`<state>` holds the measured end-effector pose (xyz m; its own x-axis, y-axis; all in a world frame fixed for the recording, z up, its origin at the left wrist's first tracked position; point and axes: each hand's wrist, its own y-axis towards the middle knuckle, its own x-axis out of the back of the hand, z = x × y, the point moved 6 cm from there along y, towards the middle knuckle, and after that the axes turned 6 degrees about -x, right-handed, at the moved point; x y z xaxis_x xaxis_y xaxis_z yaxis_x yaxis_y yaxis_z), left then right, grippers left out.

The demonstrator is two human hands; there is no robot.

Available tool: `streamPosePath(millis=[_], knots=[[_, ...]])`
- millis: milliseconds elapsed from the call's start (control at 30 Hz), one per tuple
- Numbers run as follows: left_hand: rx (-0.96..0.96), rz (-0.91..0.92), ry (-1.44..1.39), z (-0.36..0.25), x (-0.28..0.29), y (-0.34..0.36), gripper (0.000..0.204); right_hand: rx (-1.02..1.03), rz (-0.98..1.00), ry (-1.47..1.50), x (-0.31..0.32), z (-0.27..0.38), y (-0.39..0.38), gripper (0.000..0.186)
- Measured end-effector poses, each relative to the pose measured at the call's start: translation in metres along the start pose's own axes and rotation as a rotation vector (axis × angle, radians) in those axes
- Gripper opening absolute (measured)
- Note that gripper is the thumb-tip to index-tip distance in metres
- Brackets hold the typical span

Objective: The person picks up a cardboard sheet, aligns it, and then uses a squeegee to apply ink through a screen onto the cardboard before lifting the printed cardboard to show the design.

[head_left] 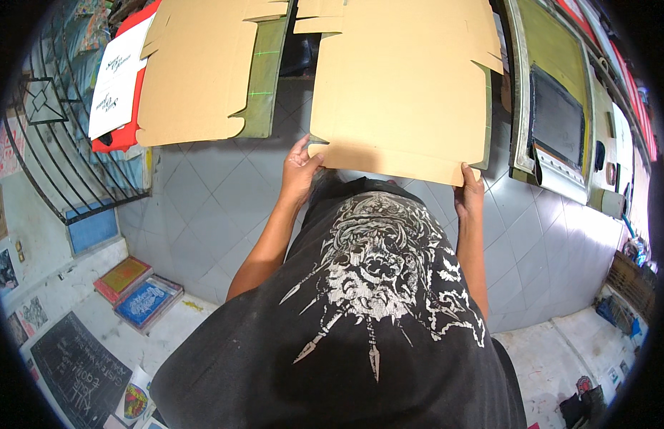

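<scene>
A flat tan cardboard sheet (pixel 400 86) with notched edges lies in front of me over an olive-green board, whose edge (pixel 488 121) shows at the right. My left hand (pixel 299 170) grips its near left corner tab, the index finger stretched along the notch there. At the near right corner, my right hand (pixel 468 190) pinches the sheet, thumb on top and the other fingers mostly hidden below. Left of it, a second cardboard sheet (pixel 196 71) of similar cut rests on another olive-green board (pixel 264 86) marked with thin bright green lines.
At the right stands a framed printing screen (pixel 557 107) with a dark panel. Red cloth (pixel 124 139) and a white printed sheet (pixel 117 79) lie at the far left, near a black metal railing (pixel 67 150). Two framed panels (pixel 146 300) rest lower left. Grey tiles (pixel 196 193) show below.
</scene>
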<state>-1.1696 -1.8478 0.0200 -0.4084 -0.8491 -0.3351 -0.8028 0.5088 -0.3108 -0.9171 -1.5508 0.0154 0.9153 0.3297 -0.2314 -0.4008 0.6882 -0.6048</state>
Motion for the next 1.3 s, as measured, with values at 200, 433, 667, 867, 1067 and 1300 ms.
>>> streamPosePath(millis=[200, 433, 667, 867, 1067, 1300], knots=[[0.006, -0.012, 0.04, -0.001, -0.002, 0.001, 0.055, -0.003, -0.016, 0.009, 0.003, -0.002, 0.0, 0.035], [0.029, -0.03, 0.162, -0.002, 0.005, 0.007, 0.048, -0.003, 0.037, 0.076, 0.006, -0.009, 0.006, 0.031], [0.03, -0.013, 0.173, -0.011, -0.004, 0.009, 0.043, -0.019, 0.265, 0.285, 0.013, -0.008, 0.005, 0.031], [0.037, -0.023, 0.198, -0.006, 0.003, 0.012, 0.043, -0.04, 0.267, 0.174, 0.019, -0.012, 0.018, 0.027], [0.043, -0.001, 0.24, -0.007, 0.002, 0.015, 0.041, -0.051, 0.295, 0.102, 0.018, -0.008, 0.021, 0.027], [0.05, -0.058, 0.242, -0.01, -0.002, 0.011, 0.04, -0.101, 0.285, 0.078, 0.018, -0.007, 0.018, 0.028]])
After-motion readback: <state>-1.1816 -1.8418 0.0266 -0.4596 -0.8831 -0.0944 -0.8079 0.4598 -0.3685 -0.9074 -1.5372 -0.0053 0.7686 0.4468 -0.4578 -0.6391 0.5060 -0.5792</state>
